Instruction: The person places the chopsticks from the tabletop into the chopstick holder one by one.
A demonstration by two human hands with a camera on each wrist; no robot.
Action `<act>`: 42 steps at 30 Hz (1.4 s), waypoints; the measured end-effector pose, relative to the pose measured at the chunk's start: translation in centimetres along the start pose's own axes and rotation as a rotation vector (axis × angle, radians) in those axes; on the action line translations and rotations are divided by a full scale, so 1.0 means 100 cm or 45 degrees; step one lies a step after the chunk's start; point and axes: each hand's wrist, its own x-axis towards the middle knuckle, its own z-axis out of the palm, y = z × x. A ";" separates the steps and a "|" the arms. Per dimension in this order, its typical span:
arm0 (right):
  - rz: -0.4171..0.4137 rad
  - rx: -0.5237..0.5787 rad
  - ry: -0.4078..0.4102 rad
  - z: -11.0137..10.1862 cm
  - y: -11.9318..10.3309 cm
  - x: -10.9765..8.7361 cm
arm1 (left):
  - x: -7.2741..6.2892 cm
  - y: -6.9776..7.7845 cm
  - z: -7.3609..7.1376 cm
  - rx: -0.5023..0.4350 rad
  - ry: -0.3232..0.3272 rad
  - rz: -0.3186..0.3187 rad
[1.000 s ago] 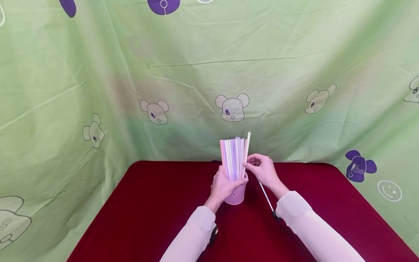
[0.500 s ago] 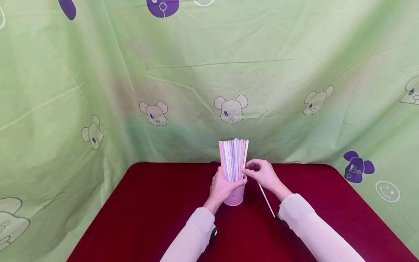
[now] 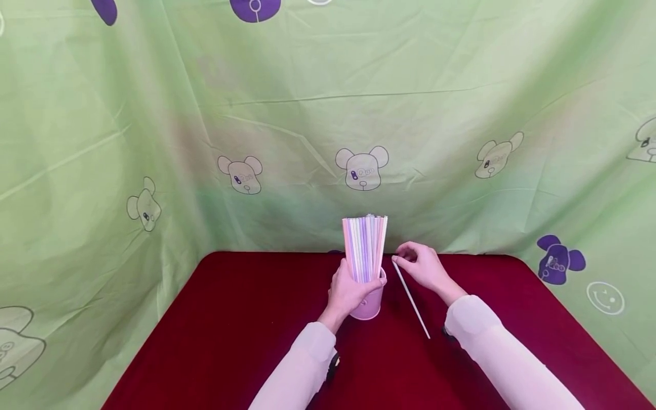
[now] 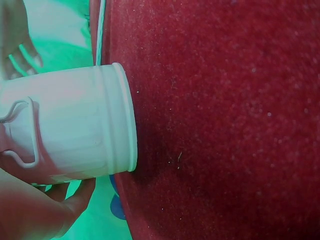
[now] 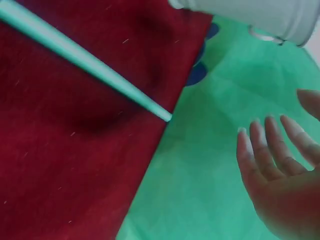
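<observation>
My left hand (image 3: 344,295) grips a small pink bucket (image 3: 368,307) standing upright on the table, thumb across its front near the rim. A dense bunch of pastel drinking straws (image 3: 364,250), pink, purple and white, rises out of it. The left wrist view shows the bucket's side handle (image 4: 33,132) and fingers wrapped underneath. One loose pale straw (image 3: 411,302) lies slantwise on the cloth to the bucket's right. Over its far end is my right hand (image 3: 421,265). In the right wrist view the fingers (image 5: 272,150) are spread apart from that straw, holding nothing.
A dark red cloth (image 3: 246,330) covers the table. Green fabric (image 3: 292,216) printed with bear faces hangs behind the far edge and along both sides.
The right hand has lowered a whitish straw into the bucket until level with the others, let it go, and moved right to the far end of the loose straw. The left hand keeps its grip.
</observation>
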 end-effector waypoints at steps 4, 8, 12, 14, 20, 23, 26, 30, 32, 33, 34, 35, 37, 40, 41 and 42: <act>-0.008 -0.056 -0.060 0.004 0.013 -0.003 | 0.000 -0.001 0.000 -0.002 0.000 -0.001; 0.021 -0.101 -0.126 0.008 0.031 -0.006 | -0.002 -0.001 0.001 -0.016 -0.006 0.001; 0.089 -0.101 -0.181 0.012 0.047 -0.013 | -0.003 0.001 0.001 -0.022 -0.018 -0.001; 0.149 -0.063 -0.221 0.014 0.050 -0.017 | -0.002 0.001 0.001 -0.018 -0.020 0.001; 0.307 0.032 -0.294 0.019 0.050 -0.025 | -0.001 0.003 0.000 -0.018 -0.020 0.005; 0.329 0.031 -0.291 0.022 0.049 -0.024 | 0.000 0.003 0.000 -0.026 -0.021 0.005; 0.352 0.036 -0.312 0.024 0.047 -0.022 | 0.001 0.002 0.000 -0.015 -0.016 -0.005; 0.393 0.034 -0.357 0.024 0.045 -0.019 | 0.001 0.000 0.000 0.007 -0.005 -0.008; 0.411 0.023 -0.369 0.022 0.043 -0.018 | 0.001 0.000 0.000 0.006 -0.005 -0.007; 0.419 0.023 -0.373 0.022 0.043 -0.017 | 0.001 0.000 0.000 0.003 -0.007 -0.006; 0.426 0.020 -0.377 0.021 0.042 -0.018 | 0.001 0.000 0.000 -0.001 -0.009 -0.006; 0.431 0.023 -0.379 0.020 0.042 -0.018 | 0.001 0.000 0.000 -0.002 -0.013 -0.007; 0.461 0.054 -0.383 0.019 0.041 -0.019 | 0.000 0.000 0.000 -0.009 -0.021 -0.009; 0.499 0.132 -0.394 0.017 0.039 -0.022 | 0.000 0.000 0.000 -0.012 -0.022 0.001; 0.511 0.168 -0.396 0.017 0.039 -0.022 | 0.000 0.000 0.000 -0.012 -0.021 0.003; 0.519 0.203 -0.399 0.016 0.038 -0.023 | 0.000 0.000 0.000 -0.014 -0.019 0.008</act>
